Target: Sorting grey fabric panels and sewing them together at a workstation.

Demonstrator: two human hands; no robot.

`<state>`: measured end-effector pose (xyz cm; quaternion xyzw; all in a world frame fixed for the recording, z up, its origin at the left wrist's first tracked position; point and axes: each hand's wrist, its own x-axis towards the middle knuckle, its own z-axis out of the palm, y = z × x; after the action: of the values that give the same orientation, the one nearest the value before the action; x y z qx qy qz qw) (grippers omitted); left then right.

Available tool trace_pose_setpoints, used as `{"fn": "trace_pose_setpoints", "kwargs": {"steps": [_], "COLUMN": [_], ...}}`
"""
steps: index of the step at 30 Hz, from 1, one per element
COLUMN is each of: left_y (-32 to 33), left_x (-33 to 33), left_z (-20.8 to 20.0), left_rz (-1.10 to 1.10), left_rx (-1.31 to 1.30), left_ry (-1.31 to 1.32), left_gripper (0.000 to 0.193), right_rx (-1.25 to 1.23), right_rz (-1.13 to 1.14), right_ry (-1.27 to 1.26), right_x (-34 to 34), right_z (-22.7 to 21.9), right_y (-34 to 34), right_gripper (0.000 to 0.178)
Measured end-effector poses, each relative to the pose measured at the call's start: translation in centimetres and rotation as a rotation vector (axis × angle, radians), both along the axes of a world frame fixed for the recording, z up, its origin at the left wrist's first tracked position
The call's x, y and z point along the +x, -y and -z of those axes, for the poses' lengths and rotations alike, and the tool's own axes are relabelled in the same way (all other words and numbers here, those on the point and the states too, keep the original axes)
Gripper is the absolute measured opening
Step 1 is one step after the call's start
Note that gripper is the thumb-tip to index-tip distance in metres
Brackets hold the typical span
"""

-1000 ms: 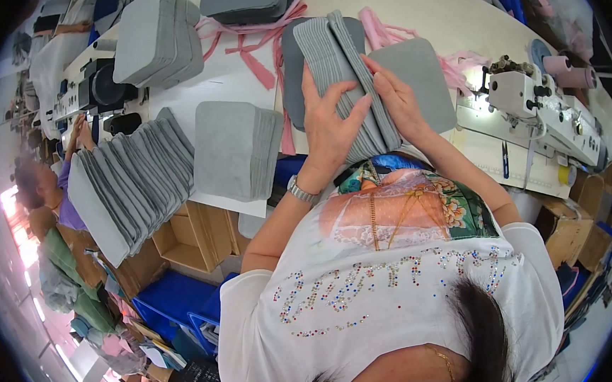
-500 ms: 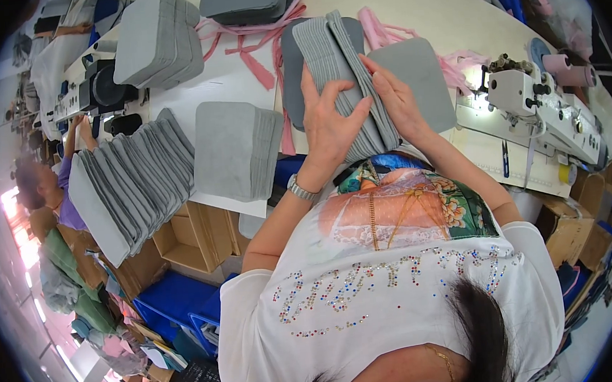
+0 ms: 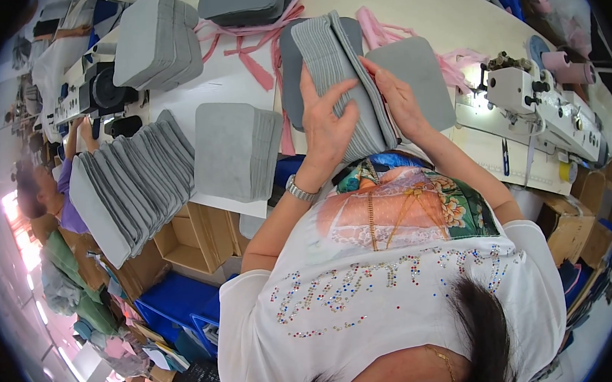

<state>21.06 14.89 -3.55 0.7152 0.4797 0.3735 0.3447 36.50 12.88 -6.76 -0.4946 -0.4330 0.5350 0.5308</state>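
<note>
A row of grey fabric pads (image 3: 325, 55) with rounded corners stands on edge on the table before me, pressed together. My left hand (image 3: 328, 118) lies over the left side of this row, one finger along its outer face and the others bent, apart, over the upper edges. Along the right side, my right hand (image 3: 400, 103) is held flat against the outermost pads, its fingertips near the top; a thin red edge shows beside them. Under and behind the row is a darker grey pad (image 3: 290, 85). Another flat grey pad (image 3: 422, 76) lies to the right.
More grey pads stand in a stack (image 3: 232, 146) to the left, a long leaning row (image 3: 135, 181) and a tall pile (image 3: 154, 42). Pink strips (image 3: 258, 70) lie at the back. A white sewing machine (image 3: 519, 91) is on the right. At far left sits another person (image 3: 57, 187).
The fingers of my left hand have drawn back leftward from the right edge of the row. My right hand has shifted slightly right, and a red edge now shows there.
</note>
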Motion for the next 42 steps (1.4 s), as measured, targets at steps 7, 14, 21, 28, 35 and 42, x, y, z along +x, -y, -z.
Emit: {"fn": "trace_pose_setpoints", "kwargs": {"steps": [7, 14, 21, 28, 35, 42], "left_y": [0.2, 0.2, 0.2, -0.2, -0.3, -0.7], "left_x": [0.3, 0.0, -0.9, -2.1, -2.2, -3.5], "left_z": [-1.2, -1.0, -0.2, 0.5, -0.4, 0.5], "left_rz": [-0.039, -0.021, -0.033, -0.02, -0.068, -0.031], "left_rx": [-0.026, -0.009, -0.04, -0.087, -0.127, -0.192], "left_ry": [-0.132, -0.16, -0.095, -0.082, -0.122, 0.029], "left_gripper": [0.035, 0.04, 0.035, 0.033, 0.035, 0.03], "right_rx": [0.01, 0.023, -0.021, -0.1, -0.023, -0.114], "right_rz": [0.022, 0.029, -0.014, -0.127, -0.008, -0.043], "right_ry": [0.064, 0.108, 0.068, 0.054, 0.135, 0.015], "right_x": [-0.5, -0.5, -0.3, 0.6, -1.0, -0.3], "right_z": [-0.5, -0.2, 0.1, -0.8, 0.3, 1.3], "right_y": [-0.1, -0.2, 0.4, 1.3, 1.1, 0.5], "right_gripper": [0.039, 0.036, 0.041, 0.041, 0.032, 0.029]}}
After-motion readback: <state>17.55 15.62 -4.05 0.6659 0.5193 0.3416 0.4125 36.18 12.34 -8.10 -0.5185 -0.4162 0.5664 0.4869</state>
